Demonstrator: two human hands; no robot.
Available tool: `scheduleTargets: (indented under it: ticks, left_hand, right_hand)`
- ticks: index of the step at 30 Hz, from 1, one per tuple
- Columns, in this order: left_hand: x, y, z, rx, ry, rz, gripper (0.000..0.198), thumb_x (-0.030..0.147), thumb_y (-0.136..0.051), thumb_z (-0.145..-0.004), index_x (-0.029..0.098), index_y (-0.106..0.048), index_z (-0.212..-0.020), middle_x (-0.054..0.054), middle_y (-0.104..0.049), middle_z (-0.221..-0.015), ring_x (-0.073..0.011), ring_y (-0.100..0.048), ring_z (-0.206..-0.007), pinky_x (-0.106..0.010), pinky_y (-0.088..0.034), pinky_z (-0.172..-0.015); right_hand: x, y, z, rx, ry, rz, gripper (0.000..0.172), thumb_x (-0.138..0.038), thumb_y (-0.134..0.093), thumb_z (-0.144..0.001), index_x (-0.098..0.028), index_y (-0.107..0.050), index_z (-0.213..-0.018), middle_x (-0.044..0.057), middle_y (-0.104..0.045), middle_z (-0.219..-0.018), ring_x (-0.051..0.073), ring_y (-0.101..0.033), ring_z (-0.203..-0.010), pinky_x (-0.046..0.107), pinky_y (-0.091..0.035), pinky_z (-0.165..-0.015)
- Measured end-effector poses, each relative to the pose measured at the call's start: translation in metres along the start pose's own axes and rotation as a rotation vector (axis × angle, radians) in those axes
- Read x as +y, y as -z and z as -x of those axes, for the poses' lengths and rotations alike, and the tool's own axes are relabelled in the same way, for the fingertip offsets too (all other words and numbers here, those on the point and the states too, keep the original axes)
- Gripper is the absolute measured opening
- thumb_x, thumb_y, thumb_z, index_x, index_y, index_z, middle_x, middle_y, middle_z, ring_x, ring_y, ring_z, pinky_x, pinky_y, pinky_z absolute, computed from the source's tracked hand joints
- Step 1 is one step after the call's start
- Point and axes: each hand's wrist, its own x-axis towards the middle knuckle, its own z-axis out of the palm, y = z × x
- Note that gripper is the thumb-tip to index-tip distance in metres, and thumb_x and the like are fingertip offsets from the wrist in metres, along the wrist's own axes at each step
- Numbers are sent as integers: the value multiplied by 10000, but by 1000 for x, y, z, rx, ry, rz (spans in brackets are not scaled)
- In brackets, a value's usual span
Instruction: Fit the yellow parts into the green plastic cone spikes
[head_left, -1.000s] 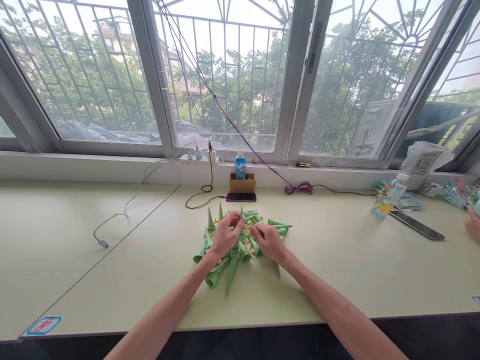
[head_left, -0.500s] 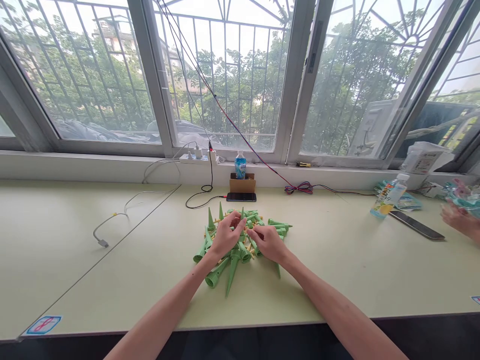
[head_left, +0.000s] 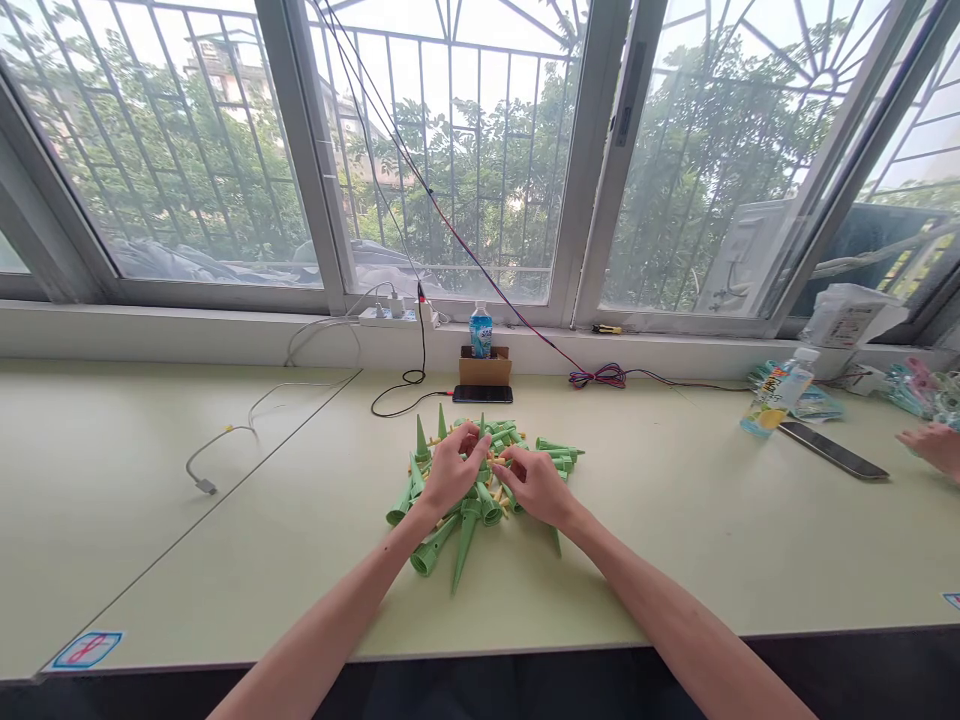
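A pile of green plastic spikes (head_left: 466, 540) with small yellow parts lies on the pale table in front of me. My left hand (head_left: 455, 465) is over the pile's middle, fingers closed round a green spike whose tip stands up between thumb and fingers. Beside it on the right, my right hand (head_left: 536, 482) pinches a small yellow piece (head_left: 496, 461) close to that spike. Both sets of fingertips nearly meet, and they hide part of the pile.
Behind the pile lie a phone (head_left: 482, 394) and a cardboard box (head_left: 485, 370) near a blue bottle (head_left: 481, 330). Cables run across the table (head_left: 300, 560). At right are a drink bottle (head_left: 778, 393), another phone (head_left: 834, 450) and another person's hand (head_left: 934, 445).
My right fingers have shifted slightly, and more of the yellow piece shows between my hands. The other person's hand has moved down and to the right.
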Motion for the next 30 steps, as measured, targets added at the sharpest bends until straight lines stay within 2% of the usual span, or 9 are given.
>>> scheduleTargets:
  ticks: [9,12,15,18,23,30]
  left_hand:
    - [4,1,1,-35,4,3,249,400,-513,-880,198,-454,-747,18,-531,-626,-129,-514,-595,-227,-358,-534]
    - [3,0,1,-30,5,8,250,407,-512,-877,198,-457,-752,18,-530,-631,-129,-517,-596,-228,-362,-535]
    - [1,0,0,-18,6,9,252,411,-519,-870,197,-462,-750,18,-537,-634,-131,-525,-600,-229,-368,-538]
    - [0,-1,0,-2,9,2,249,405,-520,-870,196,-466,-746,17,-537,-634,-132,-530,-602,-231,-376,-547]
    - [0,-1,0,0,7,-8,261,415,-523,-868,196,-463,-739,20,-533,-631,-129,-527,-596,-232,-385,-558]
    - [0,-1,1,-20,5,0,266,432,-515,-870,199,-468,-752,15,-535,-633,-138,-534,-605,-235,-375,-557]
  right_hand:
    - [3,-1,-2,-8,15,11,456,-444,-420,-956,-192,-416,-576,-42,-392,-501,98,-301,-472,242,-243,-484]
    - [3,-1,-1,-3,2,16,453,-458,-412,-959,-189,-476,-601,-38,-417,-501,102,-328,-465,244,-252,-488]
    - [1,-1,-1,12,-13,1,344,-454,-453,-944,-186,-596,-782,-35,-481,-525,114,-396,-476,243,-296,-505]
    - [-1,0,-1,35,-8,-20,259,-420,-517,-913,-182,-615,-888,-20,-548,-591,121,-440,-508,242,-345,-530]
    - [-1,0,-2,59,38,-56,204,-363,-537,-894,-179,-612,-849,15,-595,-726,115,-446,-537,247,-383,-546]
    - [2,-2,-3,65,54,-38,311,-376,-478,-931,-177,-591,-719,-6,-517,-615,123,-418,-557,245,-334,-542]
